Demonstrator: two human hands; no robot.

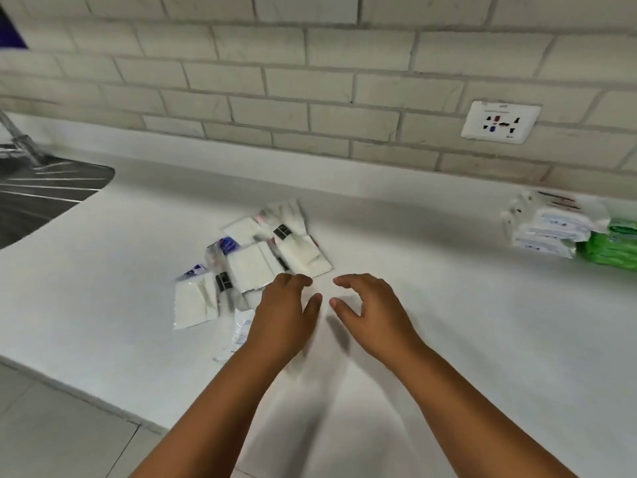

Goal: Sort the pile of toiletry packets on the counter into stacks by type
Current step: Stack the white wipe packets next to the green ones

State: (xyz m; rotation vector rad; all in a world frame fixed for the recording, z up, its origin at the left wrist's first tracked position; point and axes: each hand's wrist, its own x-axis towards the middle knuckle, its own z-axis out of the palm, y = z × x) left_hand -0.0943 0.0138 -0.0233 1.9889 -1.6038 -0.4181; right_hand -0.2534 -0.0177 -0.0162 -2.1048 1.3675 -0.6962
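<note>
A loose pile of toiletry packets [255, 260] lies spread on the white worktop [448, 322], left of centre and just beyond the two hands. Most are flat white sachets overlapping one another at odd angles; a few show black label bands, two show a blue or purple corner, and one near the back has faint pink print. The picture is blurred, so their print cannot be read. One larger white sachet [194, 301] lies at the left edge of the pile, and a thin clear packet with blue print [241, 327] sits partly under the left wrist.

The left hand [286, 312] is over the near edge of the pile, fingers curved downward, thumb out to the right; its grip looks loose, with nothing seen between the fingers, though the fingertips are close to the nearest sachet and contact cannot be told. The right hand [368, 312] hovers just beside it over bare worktop, fingers loosely curled, grip released and holding nothing.

Far to the right, near the wall, a stack of white packets with blue print [548, 225] stands against a stack of green packets [613, 246]; the two touch.

At the left, a steel sink [41, 191] is set into the worktop; what it holds cannot be seen. A white wall socket [499, 122] sits in the tiled wall [310, 81]
</note>
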